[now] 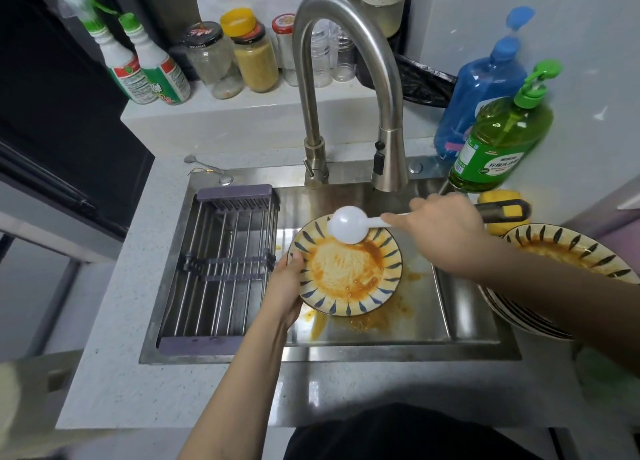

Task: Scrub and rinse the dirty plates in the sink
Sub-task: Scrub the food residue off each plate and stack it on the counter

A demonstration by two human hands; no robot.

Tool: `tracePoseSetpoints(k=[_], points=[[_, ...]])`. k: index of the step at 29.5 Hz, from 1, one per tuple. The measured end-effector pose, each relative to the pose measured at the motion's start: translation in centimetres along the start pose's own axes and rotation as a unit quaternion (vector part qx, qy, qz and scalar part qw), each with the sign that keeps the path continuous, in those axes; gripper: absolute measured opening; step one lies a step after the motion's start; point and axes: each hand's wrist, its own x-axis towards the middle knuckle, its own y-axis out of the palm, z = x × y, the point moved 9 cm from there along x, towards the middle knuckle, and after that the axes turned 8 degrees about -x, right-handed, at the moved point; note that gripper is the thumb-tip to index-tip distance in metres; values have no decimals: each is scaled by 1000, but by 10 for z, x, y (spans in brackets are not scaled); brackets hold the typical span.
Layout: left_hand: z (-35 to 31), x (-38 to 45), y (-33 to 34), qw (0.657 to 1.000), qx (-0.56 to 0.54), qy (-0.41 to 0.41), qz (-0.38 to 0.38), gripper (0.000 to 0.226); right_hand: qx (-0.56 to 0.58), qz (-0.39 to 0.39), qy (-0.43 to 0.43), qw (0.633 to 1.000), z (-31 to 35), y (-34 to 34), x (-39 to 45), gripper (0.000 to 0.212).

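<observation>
Orange-smeared plate [346, 269] gripped at its rim by left fingers [294, 262]; right fingers [398, 220] (seemingly pinching) hold white spoon [349, 224].

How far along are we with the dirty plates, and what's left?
Early. Nothing looks clean yet: the stainless drying rack shows no plates. In hand: the left hand holds a blue-patterned plate smeared with orange sauce over the steel sink, while the right hand works a white plastic spoon. Left: the stack of dirty plates.
</observation>
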Motion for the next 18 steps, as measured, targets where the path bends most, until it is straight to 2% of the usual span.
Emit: tracePoseSetpoints(k=[3,6,9,14,18], points=[[-12,-2,-3,998,51,44,-20,28,-14,47,-5,999,-4,8,-3,49],[-14,-1,4,993,95,64,-10,29,-6,47,-15,999,8,9,0,51],[-17,1,3,996,53,65,-17,35,32,57,4,998,-1,22,0,58],[-17,1,-4,995,4,78,-56,32,17,87,-74,993,15,21,-23,47],[-6,0,2,997,-27,52,-58,42,12,74,-8,997,1,21,-14,44]])
